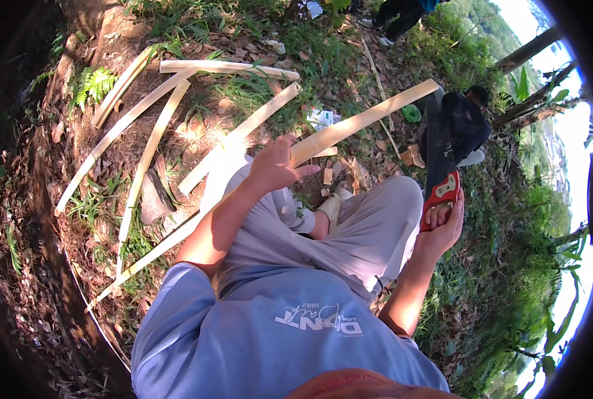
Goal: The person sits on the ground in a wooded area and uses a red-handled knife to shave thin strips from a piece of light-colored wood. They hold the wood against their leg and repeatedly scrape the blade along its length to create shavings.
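My left hand [275,165] grips a long pale wooden plank [369,120], thumb on one side and fingers on the other. The plank slants up to the right over my bent knees. A strip of the same pale wood shows below my left forearm; whether it is the same piece I cannot tell. In my right hand [448,226] is a handsaw [440,166], its red handle wrapped by my fingers. Its dark blade points up and away, close by the plank's far end; whether they touch is unclear.
Several pale wooden strips [153,146] lie on the leafy ground at left, beside a grey stone [155,199]. Ahead are small wood offcuts [327,176], a white packet [319,118] and a green plastic item [411,113]. One person [462,123] crouches beyond the saw; another [406,18] stands farther off.
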The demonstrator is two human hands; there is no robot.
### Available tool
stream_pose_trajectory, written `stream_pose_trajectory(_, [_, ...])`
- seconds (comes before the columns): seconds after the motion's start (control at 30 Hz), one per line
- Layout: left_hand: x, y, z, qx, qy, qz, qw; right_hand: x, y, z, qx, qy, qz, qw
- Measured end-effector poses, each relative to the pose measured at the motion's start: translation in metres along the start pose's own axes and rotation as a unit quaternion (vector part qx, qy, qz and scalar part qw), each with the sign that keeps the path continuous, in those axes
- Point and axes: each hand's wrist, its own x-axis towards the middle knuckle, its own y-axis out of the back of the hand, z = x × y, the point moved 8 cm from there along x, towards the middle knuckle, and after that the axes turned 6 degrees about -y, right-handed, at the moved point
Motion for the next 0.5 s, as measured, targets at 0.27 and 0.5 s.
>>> stream_pose_trajectory(0.27, [0.002,-0.044,-0.027,0.084,0.073,-0.002,0.994,-0.045,-0.029,-0.049,-0.123,0.129,-0.084,0.980])
stream_pose_trajectory(0.5, [0.002,-0.058,-0.038,0.134,0.063,-0.007,0.989,-0.085,-0.076,0.031,-0.213,-0.054,-0.230,0.948])
